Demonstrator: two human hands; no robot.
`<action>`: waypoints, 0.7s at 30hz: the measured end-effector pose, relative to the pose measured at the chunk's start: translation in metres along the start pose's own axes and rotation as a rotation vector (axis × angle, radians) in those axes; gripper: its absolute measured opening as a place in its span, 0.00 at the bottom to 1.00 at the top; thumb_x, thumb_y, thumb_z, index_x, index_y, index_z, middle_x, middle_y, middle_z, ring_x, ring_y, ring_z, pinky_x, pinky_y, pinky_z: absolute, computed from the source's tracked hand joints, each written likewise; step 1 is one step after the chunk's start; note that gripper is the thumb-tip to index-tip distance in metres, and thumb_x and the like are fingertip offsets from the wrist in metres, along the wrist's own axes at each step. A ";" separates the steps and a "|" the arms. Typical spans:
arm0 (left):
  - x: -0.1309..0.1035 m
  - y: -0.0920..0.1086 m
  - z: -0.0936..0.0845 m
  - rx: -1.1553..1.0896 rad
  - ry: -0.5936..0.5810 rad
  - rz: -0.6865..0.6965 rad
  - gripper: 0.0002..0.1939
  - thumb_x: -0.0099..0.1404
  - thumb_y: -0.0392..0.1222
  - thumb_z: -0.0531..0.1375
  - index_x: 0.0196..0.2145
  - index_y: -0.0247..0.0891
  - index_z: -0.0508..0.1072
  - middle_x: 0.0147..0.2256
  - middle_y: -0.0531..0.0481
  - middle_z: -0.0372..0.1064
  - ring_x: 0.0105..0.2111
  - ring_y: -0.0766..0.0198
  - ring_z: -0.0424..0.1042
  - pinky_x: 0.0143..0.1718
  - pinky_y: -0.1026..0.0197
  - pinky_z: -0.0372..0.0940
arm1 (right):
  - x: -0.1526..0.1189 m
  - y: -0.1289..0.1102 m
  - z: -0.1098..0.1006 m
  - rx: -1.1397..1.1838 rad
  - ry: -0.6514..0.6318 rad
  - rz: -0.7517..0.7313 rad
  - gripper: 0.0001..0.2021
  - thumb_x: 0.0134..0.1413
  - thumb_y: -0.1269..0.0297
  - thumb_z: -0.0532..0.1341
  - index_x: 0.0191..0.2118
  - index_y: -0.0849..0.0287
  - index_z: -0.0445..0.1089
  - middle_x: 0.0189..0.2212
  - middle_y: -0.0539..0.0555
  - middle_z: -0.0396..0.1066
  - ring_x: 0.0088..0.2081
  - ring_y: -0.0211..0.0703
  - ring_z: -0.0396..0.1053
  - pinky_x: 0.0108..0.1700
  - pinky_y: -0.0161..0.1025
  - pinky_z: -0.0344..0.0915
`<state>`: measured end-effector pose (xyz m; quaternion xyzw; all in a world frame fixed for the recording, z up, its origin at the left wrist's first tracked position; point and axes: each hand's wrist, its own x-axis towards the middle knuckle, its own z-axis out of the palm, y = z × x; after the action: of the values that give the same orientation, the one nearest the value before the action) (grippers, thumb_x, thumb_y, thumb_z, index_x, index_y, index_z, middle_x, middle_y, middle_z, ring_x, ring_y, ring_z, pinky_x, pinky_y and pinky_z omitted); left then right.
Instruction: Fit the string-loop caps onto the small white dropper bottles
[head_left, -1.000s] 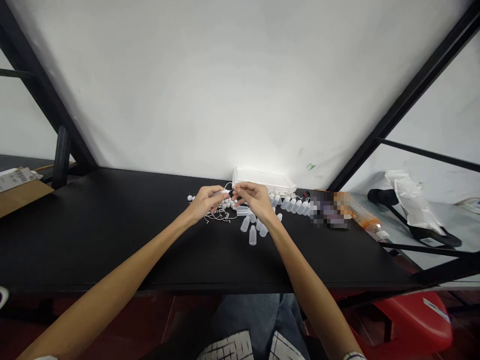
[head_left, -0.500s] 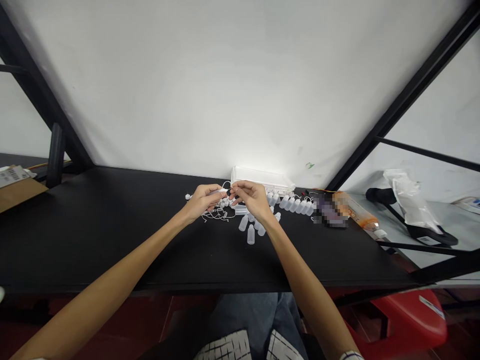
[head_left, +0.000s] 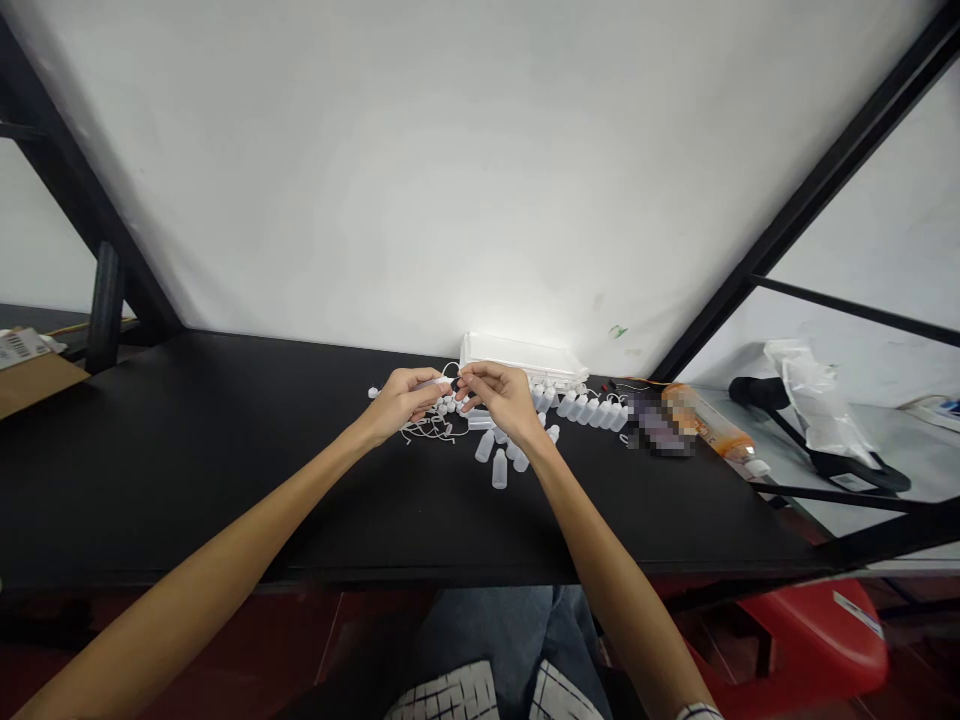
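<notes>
My left hand (head_left: 401,402) is closed round a small whitish bottle (head_left: 433,384), its top pointing right. My right hand (head_left: 501,397) pinches at a thin white cord (head_left: 451,367) by the bottle's top; the exact grip is too small to tell. Both hands hang over the black table (head_left: 225,450), fingertips nearly touching. Beneath them lie white caps (head_left: 450,404) and tangled white cords (head_left: 427,430). Several translucent bottles (head_left: 499,470) lie loose just below my right hand. A row of capped bottles (head_left: 596,412) stretches to the right.
A stack of white packaging (head_left: 521,352) lies against the wall behind the hands. To the right are a blurred dark item (head_left: 662,422) and an orange-labelled bottle (head_left: 712,425). A cardboard box (head_left: 37,385) sits far left. Black frame bars (head_left: 795,190) slant up at both sides.
The view has shifted slightly. The hands stay together in nearly the same pose, with a small movement of the fingers at the bottle's top.
</notes>
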<state>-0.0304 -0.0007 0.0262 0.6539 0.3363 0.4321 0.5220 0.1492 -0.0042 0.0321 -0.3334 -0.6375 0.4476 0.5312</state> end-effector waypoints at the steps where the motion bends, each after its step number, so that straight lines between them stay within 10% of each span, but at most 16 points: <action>1: 0.000 0.000 0.000 0.003 0.001 -0.001 0.13 0.61 0.48 0.61 0.30 0.33 0.71 0.18 0.59 0.46 0.18 0.73 0.46 0.17 0.68 0.47 | 0.000 0.000 0.000 0.000 0.000 0.002 0.18 0.46 0.49 0.68 0.34 0.61 0.73 0.28 0.53 0.71 0.29 0.40 0.73 0.28 0.37 0.74; 21: 0.000 -0.005 -0.002 0.136 -0.013 0.047 0.15 0.62 0.50 0.60 0.28 0.33 0.70 0.18 0.58 0.50 0.17 0.72 0.50 0.18 0.67 0.49 | 0.000 0.009 0.004 -0.044 -0.020 -0.010 0.18 0.47 0.49 0.67 0.32 0.62 0.72 0.26 0.52 0.72 0.27 0.40 0.73 0.30 0.39 0.73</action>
<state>-0.0326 0.0015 0.0214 0.6984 0.3459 0.4164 0.4683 0.1447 -0.0018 0.0238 -0.3372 -0.6540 0.4341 0.5197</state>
